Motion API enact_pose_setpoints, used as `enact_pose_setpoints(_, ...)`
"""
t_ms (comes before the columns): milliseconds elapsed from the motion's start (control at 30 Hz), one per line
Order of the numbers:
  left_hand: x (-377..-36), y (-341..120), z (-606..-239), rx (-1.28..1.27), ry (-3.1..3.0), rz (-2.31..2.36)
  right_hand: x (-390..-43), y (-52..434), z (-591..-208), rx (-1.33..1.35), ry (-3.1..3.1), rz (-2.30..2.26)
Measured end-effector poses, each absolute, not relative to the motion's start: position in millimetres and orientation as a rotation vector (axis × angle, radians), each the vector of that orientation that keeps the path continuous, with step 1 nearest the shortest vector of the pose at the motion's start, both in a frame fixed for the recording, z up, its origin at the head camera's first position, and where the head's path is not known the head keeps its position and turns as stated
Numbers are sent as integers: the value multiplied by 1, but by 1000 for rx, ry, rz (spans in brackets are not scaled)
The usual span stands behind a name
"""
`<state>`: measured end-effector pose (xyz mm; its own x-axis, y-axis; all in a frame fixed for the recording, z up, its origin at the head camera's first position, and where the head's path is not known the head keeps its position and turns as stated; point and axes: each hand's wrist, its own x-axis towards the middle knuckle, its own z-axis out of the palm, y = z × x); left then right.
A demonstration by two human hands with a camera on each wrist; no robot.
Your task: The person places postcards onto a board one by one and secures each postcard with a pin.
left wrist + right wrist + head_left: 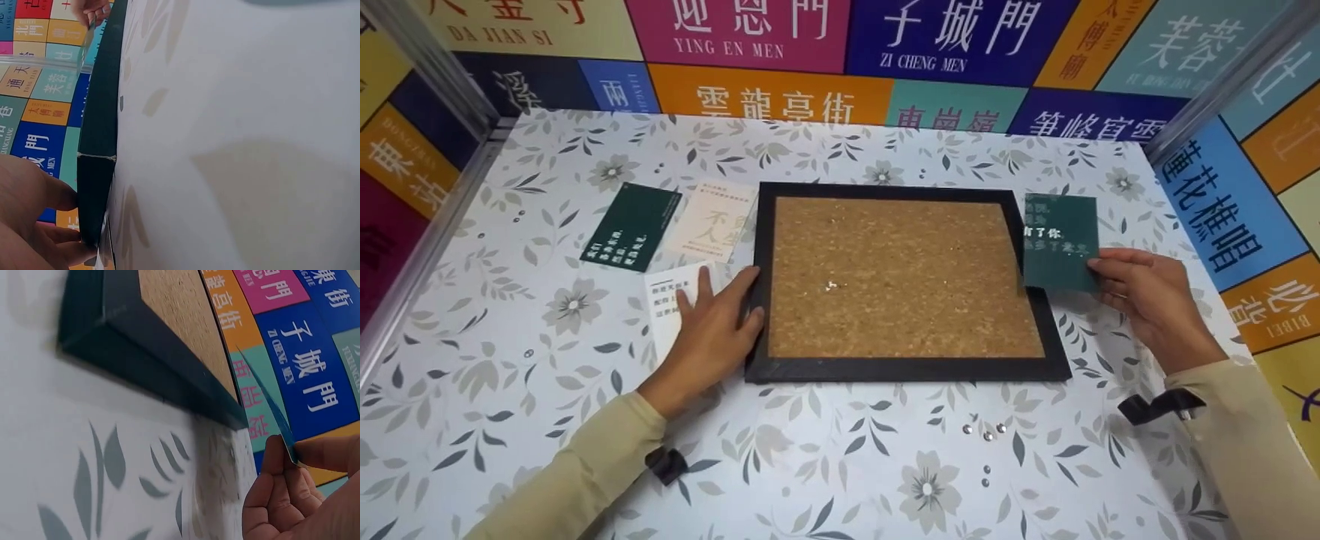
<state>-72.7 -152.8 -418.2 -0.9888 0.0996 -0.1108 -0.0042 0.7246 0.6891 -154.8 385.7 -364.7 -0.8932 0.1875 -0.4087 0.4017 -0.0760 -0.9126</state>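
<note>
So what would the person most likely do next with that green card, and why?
Probably slide the dark green card left onto the bare cork board. The right hand pinches the card, which overlaps only the frame's right edge, while the left hand rests against the frame's left side, as if to steady it. Pushpins lie on the table in front of the board.

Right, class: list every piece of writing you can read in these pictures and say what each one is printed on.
"YING EN MEN": pink wall panel.
"ZI CHENG MEN": dark blue wall panel.
"DA JIAN SI": cream wall panel.
"BIBEI": orange wall panel on the right.
"有了你": dark green card pinched by the right hand; its other lines are blurred.
The three cards by the left hand: too small to read.
</note>
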Motion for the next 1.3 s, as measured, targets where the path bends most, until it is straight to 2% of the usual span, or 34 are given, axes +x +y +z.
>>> enact_pose_setpoints(633, -74, -154, -422, 149, 2753, 1205, -147, 326, -371, 527, 2015, -2042)
enact_pose_setpoints(1033, -81, -160, -444, 217, 2806, 1233, -144, 295, -370, 444, 1973, -2017)
enact_pose_setpoints(1300, -76, -155, -424, 196, 2763, 1241, -144, 279, -370, 404, 1937, -2014)
